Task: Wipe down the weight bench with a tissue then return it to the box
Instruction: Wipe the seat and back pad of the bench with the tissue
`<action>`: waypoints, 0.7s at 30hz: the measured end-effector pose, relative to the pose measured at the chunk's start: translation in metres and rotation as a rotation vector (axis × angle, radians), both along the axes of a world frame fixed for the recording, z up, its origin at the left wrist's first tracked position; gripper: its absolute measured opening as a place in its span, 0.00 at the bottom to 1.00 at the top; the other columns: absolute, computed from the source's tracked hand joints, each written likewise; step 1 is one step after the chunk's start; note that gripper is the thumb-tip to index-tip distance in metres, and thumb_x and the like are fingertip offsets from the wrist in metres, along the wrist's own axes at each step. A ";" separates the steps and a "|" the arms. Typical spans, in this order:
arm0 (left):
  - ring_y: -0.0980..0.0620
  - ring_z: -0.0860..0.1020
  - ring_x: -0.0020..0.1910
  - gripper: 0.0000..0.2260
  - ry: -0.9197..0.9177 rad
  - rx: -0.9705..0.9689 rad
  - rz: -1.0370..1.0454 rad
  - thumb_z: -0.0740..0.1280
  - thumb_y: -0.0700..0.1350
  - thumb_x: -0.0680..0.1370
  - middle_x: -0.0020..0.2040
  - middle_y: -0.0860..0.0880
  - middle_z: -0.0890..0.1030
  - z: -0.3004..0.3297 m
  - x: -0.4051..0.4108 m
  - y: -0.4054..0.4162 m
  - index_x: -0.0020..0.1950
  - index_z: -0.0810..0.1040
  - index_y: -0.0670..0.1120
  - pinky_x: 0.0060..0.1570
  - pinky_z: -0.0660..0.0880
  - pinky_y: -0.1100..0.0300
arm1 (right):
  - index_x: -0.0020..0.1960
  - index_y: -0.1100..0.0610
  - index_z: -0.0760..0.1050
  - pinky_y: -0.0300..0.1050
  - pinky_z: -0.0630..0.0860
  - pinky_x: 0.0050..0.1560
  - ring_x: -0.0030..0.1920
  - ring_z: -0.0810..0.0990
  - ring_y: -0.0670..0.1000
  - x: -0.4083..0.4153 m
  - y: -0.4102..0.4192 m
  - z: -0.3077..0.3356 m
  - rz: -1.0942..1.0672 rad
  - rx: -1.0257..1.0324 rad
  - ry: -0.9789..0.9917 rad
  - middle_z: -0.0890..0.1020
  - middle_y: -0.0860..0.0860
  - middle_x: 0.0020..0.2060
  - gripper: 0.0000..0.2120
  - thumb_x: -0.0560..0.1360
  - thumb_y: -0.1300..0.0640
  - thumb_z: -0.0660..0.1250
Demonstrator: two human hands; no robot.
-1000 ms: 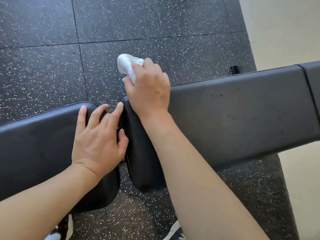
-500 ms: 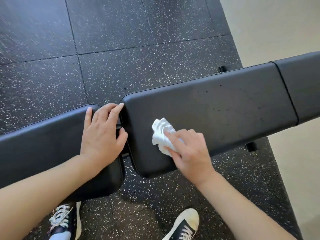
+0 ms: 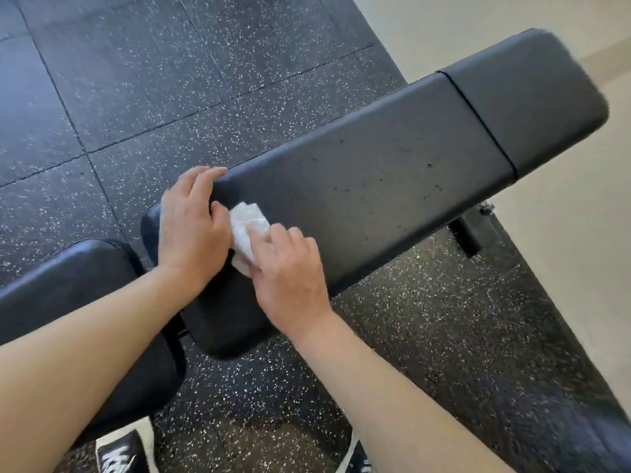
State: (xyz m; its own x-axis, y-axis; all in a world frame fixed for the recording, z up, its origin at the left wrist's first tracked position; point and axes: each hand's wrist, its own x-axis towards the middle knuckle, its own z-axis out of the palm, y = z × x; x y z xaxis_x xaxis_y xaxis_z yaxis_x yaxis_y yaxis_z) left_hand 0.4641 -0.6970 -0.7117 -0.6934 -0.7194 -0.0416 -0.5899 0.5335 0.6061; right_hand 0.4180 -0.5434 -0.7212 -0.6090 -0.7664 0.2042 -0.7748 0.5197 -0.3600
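Hands, two. Left hand [image 3: 191, 230] lies flat on the near end of the long pad [image 3: 375, 186], fingers [image 3: 201, 180] straight and reaching over its far edge. Right hand [image 3: 290, 274] presses one tissue [image 3: 247, 227] onto that pad, fingers curled over it. Tissue: white, crumpled into a wad, between both hands, touching each. Bench pads, two: long pad, black, speckled with small dark spots; seat pad [image 3: 78, 278], black. Shoes, two, black and white, on speckled rubber floor [image 3: 170, 80].

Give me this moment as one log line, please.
step: wiping | right hand: presses tissue on bench pad | left hand: rests on pad's end | box: unseen
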 end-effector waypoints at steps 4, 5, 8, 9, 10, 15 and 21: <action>0.43 0.60 0.82 0.24 -0.187 -0.175 0.063 0.58 0.46 0.82 0.82 0.47 0.66 -0.016 -0.011 0.035 0.80 0.68 0.50 0.82 0.50 0.39 | 0.67 0.55 0.79 0.53 0.70 0.41 0.41 0.72 0.55 -0.006 0.091 -0.012 -0.016 -0.017 0.030 0.78 0.51 0.47 0.18 0.77 0.58 0.71; 0.44 0.56 0.84 0.25 -0.218 -0.191 0.089 0.56 0.49 0.83 0.83 0.47 0.63 -0.019 -0.012 0.041 0.81 0.65 0.51 0.82 0.48 0.40 | 0.67 0.56 0.79 0.53 0.70 0.41 0.41 0.73 0.56 -0.018 0.107 -0.014 -0.063 -0.027 0.028 0.78 0.52 0.48 0.18 0.77 0.58 0.71; 0.44 0.54 0.84 0.28 -0.254 -0.222 0.108 0.53 0.54 0.81 0.84 0.48 0.61 -0.024 -0.014 0.045 0.82 0.63 0.51 0.83 0.47 0.41 | 0.64 0.59 0.81 0.54 0.71 0.41 0.41 0.74 0.57 -0.059 0.129 -0.019 -0.304 -0.090 -0.022 0.77 0.54 0.46 0.15 0.78 0.58 0.71; 0.44 0.54 0.84 0.29 -0.259 -0.230 0.108 0.53 0.54 0.80 0.84 0.48 0.61 -0.024 -0.014 0.045 0.82 0.64 0.51 0.83 0.47 0.40 | 0.63 0.60 0.81 0.55 0.72 0.40 0.41 0.73 0.57 -0.071 0.127 -0.020 -0.395 -0.120 -0.039 0.76 0.54 0.45 0.14 0.79 0.57 0.71; 0.44 0.55 0.84 0.29 -0.260 -0.237 0.109 0.53 0.54 0.80 0.84 0.47 0.61 -0.023 -0.015 0.044 0.82 0.64 0.50 0.83 0.48 0.40 | 0.62 0.60 0.82 0.56 0.72 0.40 0.40 0.72 0.57 -0.080 0.122 -0.021 -0.479 -0.150 -0.052 0.75 0.54 0.44 0.13 0.79 0.56 0.71; 0.43 0.56 0.84 0.29 -0.260 -0.268 0.119 0.53 0.54 0.79 0.83 0.47 0.62 -0.025 -0.016 0.045 0.81 0.64 0.51 0.82 0.48 0.40 | 0.53 0.55 0.84 0.54 0.70 0.39 0.39 0.72 0.55 -0.058 0.061 -0.019 -0.606 -0.218 -0.064 0.75 0.51 0.41 0.11 0.77 0.48 0.72; 0.43 0.56 0.84 0.30 -0.263 -0.278 0.124 0.54 0.53 0.78 0.83 0.47 0.62 -0.029 -0.016 0.043 0.81 0.64 0.51 0.82 0.49 0.40 | 0.52 0.50 0.83 0.52 0.65 0.40 0.41 0.71 0.53 -0.007 0.027 -0.017 -0.319 -0.190 -0.075 0.75 0.47 0.42 0.12 0.79 0.43 0.70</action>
